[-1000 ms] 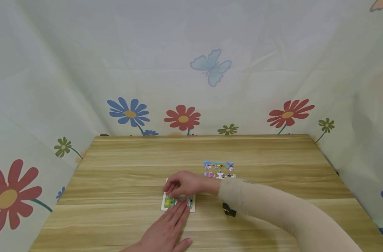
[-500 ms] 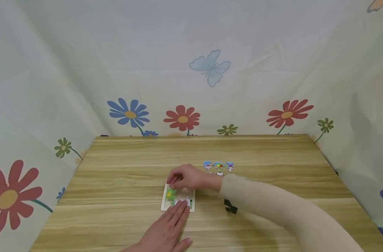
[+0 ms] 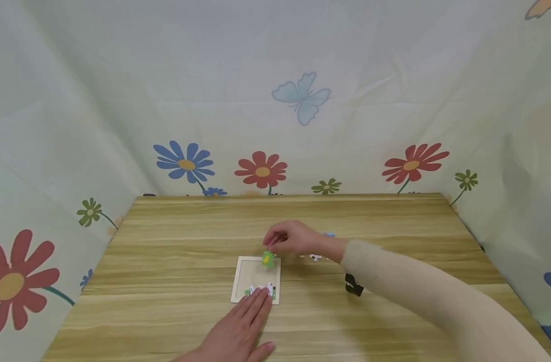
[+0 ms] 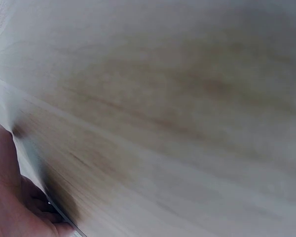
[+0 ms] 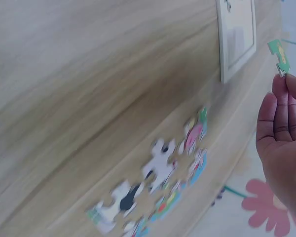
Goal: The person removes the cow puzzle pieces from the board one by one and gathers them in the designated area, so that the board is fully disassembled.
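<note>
My right hand [image 3: 298,239] pinches a green jigsaw piece with a yellow shape on it [image 3: 267,259] between thumb and fingertips, over the far right part of a white-framed puzzle tray [image 3: 236,281]. The right wrist view shows the same green piece [image 5: 280,55] upright at the fingertips. My left hand [image 3: 236,329] lies with straight fingers across the tray's near edge, its fingertips on white and green pieces [image 3: 270,288] that fill the near row. Above that row the tray's bare bottom shows. In the left wrist view only part of the left hand [image 4: 17,197] appears.
Several loose pieces [image 5: 160,165] lie on the wooden table [image 3: 166,241] right of the tray, partly hidden by the right arm in the head view. A black item [image 3: 353,285] shows under the right wrist. Flower-printed cloth [image 3: 189,100] borders the table's back and sides.
The right hand has lifted the green piece out of the tray's left side and carried it away from me and to the right. The left hand stays in place.
</note>
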Demonstrator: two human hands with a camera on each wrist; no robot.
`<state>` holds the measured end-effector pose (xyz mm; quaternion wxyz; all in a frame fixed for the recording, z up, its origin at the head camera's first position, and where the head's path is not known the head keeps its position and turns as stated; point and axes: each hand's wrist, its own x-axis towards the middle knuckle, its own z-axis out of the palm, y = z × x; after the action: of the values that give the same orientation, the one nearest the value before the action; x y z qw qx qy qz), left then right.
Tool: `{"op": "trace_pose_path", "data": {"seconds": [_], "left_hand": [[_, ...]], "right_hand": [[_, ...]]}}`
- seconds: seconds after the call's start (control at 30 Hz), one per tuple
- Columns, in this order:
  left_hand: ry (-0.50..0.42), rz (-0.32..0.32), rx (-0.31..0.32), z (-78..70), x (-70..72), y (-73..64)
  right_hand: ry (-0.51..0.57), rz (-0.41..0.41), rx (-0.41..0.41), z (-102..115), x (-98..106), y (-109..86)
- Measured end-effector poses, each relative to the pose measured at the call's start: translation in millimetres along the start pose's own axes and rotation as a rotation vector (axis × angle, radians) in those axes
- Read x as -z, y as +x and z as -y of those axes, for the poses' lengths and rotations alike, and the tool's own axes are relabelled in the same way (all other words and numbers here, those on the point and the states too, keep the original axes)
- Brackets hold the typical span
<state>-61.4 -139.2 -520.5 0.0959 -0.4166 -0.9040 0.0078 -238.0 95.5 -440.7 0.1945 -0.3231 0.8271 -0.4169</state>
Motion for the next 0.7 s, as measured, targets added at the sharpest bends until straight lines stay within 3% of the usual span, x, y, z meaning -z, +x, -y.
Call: {"op": "trace_pose_path", "data": {"seconds": [0.2,0.7], "left_hand": [[0.078,-0.084,-0.020,0.8,-2.4,-0.2],[0.053,-0.043,-0.009,1.3,-0.9,-0.4]], "right_hand": [[0.021,-0.021,-0.059,-12.0,14.3,-12.5],[-0.030,-0.006,-0.042,-35.2,24.0,-35.4]]}}
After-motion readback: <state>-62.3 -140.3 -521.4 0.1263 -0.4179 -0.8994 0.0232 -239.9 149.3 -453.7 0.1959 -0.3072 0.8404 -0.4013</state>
